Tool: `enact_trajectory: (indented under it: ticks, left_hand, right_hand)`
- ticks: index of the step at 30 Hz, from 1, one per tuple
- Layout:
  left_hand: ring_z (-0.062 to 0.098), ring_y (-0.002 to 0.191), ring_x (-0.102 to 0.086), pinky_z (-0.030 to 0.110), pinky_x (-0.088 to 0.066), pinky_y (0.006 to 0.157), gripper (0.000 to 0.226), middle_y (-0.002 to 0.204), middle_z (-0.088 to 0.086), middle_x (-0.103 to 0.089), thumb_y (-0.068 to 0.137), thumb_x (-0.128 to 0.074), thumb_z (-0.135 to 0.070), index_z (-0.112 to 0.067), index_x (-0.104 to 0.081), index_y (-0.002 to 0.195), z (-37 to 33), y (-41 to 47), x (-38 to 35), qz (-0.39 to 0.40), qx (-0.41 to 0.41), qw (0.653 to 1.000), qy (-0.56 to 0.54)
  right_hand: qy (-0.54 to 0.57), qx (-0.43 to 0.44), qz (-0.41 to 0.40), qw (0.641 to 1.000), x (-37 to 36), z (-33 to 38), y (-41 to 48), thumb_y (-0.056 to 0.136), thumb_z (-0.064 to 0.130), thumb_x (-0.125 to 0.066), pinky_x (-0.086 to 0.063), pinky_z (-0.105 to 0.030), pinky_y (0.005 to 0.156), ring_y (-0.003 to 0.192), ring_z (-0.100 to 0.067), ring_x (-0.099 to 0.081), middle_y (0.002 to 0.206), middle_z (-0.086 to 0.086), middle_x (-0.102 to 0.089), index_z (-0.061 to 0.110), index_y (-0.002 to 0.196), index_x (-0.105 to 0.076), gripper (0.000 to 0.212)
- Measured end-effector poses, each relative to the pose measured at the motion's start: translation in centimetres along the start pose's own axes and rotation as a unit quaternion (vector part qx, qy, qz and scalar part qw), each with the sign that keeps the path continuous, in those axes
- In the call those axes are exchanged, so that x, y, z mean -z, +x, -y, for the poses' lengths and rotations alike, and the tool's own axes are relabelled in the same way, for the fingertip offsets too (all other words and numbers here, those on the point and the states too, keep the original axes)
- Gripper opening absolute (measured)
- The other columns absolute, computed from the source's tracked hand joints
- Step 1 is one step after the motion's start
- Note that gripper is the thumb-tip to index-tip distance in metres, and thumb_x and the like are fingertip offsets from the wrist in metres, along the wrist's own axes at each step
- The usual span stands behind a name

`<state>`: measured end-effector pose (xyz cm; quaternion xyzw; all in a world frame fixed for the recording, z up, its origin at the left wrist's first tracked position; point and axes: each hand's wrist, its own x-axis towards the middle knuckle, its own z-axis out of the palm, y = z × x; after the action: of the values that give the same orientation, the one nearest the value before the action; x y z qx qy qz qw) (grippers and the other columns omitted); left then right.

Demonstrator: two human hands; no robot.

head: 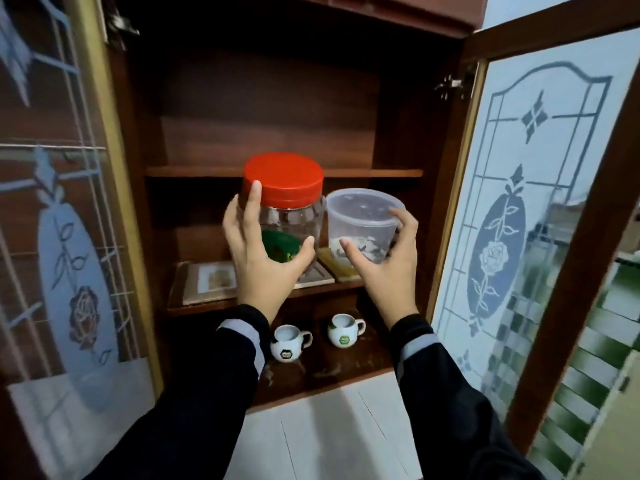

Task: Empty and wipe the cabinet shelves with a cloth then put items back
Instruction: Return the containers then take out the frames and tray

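The scene is dim and cool in tone. The cabinet [270, 109] sinks into near black toward its top, and its shelves are barely lit. Light comes from the right, where the frosted right door [540, 202] glows palest. The left hand [263, 251] and right hand [384, 258] are lit evenly, with only soft shadows. The lid [282, 178] shows a dull sheen, while the jar [294, 216] and tub [363, 223] carry faint reflections. Everything is slightly soft, and the left door [62, 237] looks smeared. Wide-angle distortion bows and tilts the door frames at the edges.
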<state>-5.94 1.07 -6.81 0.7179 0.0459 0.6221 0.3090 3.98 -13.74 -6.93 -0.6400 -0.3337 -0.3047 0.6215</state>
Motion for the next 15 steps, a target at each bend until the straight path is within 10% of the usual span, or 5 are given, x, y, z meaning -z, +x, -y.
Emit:
enact_trajectory:
  ticks: [15]
  left_hand:
    - [0.021,0.147,-0.020,0.053,-0.029,0.117,0.099,0.157,0.007,-0.018,0.072,-0.073,-0.049,-0.060,-0.010,0.147,-0.6,12.2,1.3,-0.124,-0.055,0.985,0.108]
  right_hand:
    - [0.119,0.048,0.055,0.990,-8.1,2.4,13.3,0.069,0.052,-0.078,-0.051,-0.045,0.093,0.117,-0.022,-0.053,0.124,0.002,-0.052,0.043,0.129,-0.033,0.075]
